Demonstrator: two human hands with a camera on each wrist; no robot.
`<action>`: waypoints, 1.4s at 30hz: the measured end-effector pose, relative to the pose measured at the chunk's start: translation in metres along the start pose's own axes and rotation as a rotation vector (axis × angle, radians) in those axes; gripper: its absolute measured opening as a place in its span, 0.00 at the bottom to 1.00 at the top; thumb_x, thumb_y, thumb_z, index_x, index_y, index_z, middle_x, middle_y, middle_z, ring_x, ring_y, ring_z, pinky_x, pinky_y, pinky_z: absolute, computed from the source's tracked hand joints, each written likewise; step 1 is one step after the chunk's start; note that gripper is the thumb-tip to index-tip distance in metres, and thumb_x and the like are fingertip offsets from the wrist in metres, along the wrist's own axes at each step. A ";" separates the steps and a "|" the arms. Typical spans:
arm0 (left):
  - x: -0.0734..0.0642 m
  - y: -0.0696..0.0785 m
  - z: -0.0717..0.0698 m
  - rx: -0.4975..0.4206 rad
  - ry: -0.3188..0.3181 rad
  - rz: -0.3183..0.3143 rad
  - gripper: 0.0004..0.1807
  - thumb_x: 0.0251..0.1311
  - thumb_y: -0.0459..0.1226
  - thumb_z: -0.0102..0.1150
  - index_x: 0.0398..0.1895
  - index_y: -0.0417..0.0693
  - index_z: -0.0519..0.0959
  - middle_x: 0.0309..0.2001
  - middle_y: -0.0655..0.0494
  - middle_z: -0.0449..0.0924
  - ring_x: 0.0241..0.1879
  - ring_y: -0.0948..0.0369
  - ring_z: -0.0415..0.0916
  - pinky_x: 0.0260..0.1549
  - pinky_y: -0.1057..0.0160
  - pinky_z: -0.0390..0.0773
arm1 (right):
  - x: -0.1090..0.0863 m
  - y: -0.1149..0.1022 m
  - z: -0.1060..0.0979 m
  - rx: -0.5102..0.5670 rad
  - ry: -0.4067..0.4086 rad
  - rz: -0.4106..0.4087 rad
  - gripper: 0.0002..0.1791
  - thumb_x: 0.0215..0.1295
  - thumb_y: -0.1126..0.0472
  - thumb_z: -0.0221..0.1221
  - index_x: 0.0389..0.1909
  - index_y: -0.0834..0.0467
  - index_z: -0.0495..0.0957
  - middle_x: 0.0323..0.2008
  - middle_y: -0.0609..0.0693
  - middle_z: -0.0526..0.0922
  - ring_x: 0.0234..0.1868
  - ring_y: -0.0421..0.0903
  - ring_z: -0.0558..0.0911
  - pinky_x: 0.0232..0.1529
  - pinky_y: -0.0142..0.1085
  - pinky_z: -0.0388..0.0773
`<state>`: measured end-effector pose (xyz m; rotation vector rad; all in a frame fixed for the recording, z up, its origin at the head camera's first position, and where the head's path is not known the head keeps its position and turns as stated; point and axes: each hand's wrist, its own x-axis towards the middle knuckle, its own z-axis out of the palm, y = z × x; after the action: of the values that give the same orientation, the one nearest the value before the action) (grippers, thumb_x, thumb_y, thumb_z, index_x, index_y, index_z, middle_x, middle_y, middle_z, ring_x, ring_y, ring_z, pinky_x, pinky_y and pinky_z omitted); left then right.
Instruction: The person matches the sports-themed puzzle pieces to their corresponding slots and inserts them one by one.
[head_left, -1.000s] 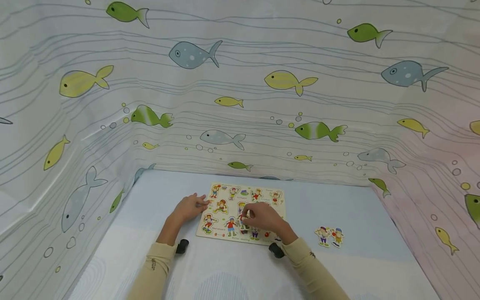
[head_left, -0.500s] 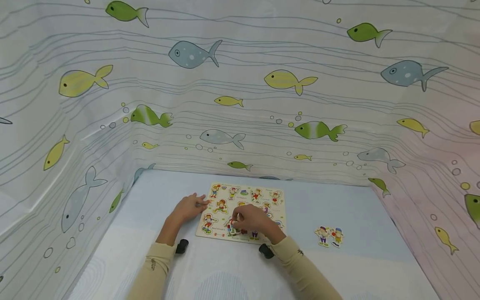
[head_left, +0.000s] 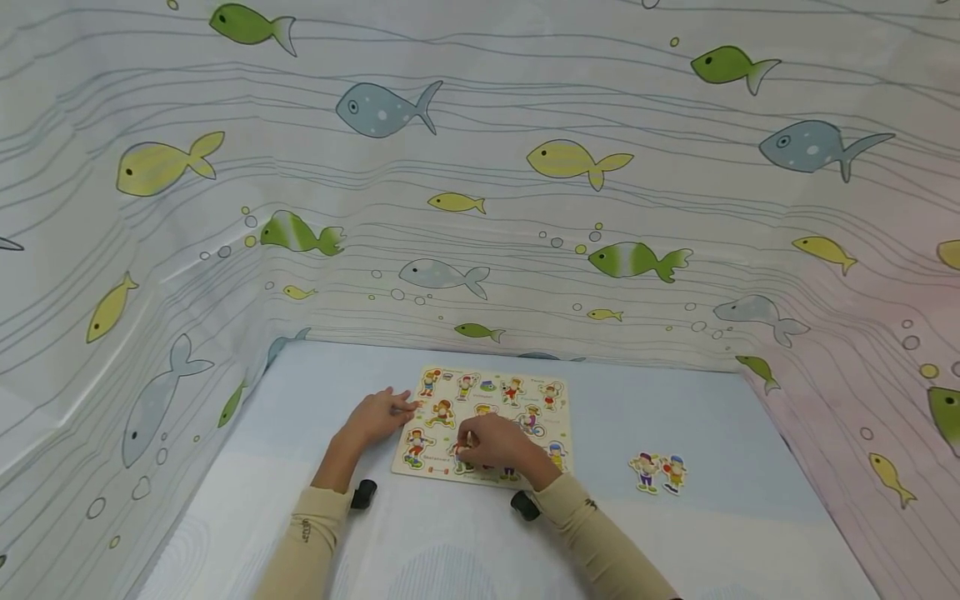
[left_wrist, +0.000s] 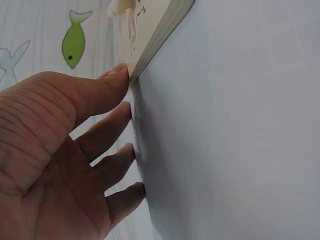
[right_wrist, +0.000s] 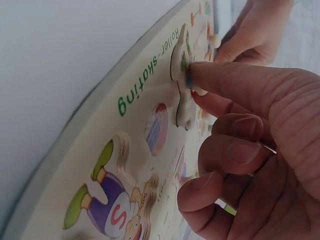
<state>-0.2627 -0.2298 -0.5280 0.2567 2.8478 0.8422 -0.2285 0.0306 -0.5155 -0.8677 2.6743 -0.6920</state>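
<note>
A wooden puzzle board (head_left: pixel 561 429) printed with sports figures lies on the table. My right hand (head_left: pixel 498 443) is over its lower middle. In the right wrist view, that hand's thumb and index finger pinch a figure-shaped puzzle piece (right_wrist: pixel 180 75) beside the printed word "Roller-skating". The piece stands slightly proud of the board; whether it sits in its recess I cannot tell. My left hand (head_left: pixel 380 417) is at the board's left edge, fingers loosely spread. The left wrist view has its thumb (left_wrist: pixel 112 85) touching the board's corner, with the fingertips against the table.
Two loose figure pieces, one with purple trousers (head_left: pixel 647 473) and one with a blue cap (head_left: pixel 674 476), lie right of the board. A fish-patterned sheet (head_left: pixel 510 233) walls the table's back and sides. Black wrist cameras (head_left: pixel 363 493) sit under both forearms.
My right hand has moved left and slightly down across the board with the piece, uncovering figures at the board's right. The left hand has stayed put.
</note>
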 end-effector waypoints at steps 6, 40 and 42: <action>0.000 0.001 0.000 0.010 -0.001 0.001 0.16 0.65 0.40 0.63 0.54 0.46 0.83 0.66 0.50 0.70 0.72 0.40 0.53 0.68 0.38 0.53 | 0.000 -0.001 0.002 -0.024 -0.004 0.018 0.06 0.62 0.51 0.67 0.32 0.45 0.80 0.19 0.39 0.72 0.19 0.36 0.69 0.18 0.30 0.64; 0.000 0.002 -0.004 0.025 -0.005 0.038 0.17 0.65 0.40 0.62 0.55 0.46 0.82 0.66 0.47 0.70 0.71 0.38 0.54 0.68 0.38 0.54 | -0.038 0.011 -0.037 0.044 0.060 0.004 0.11 0.64 0.55 0.66 0.45 0.52 0.83 0.22 0.41 0.73 0.19 0.36 0.67 0.19 0.30 0.63; 0.000 0.002 -0.003 0.024 -0.005 0.046 0.17 0.65 0.40 0.62 0.55 0.46 0.82 0.65 0.47 0.70 0.71 0.38 0.54 0.68 0.38 0.54 | -0.042 0.014 -0.039 0.046 0.067 0.007 0.10 0.63 0.55 0.66 0.44 0.52 0.83 0.21 0.42 0.73 0.19 0.36 0.67 0.19 0.30 0.63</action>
<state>-0.2634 -0.2301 -0.5245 0.3278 2.8587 0.8148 -0.2164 0.0796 -0.4858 -0.8376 2.7073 -0.7911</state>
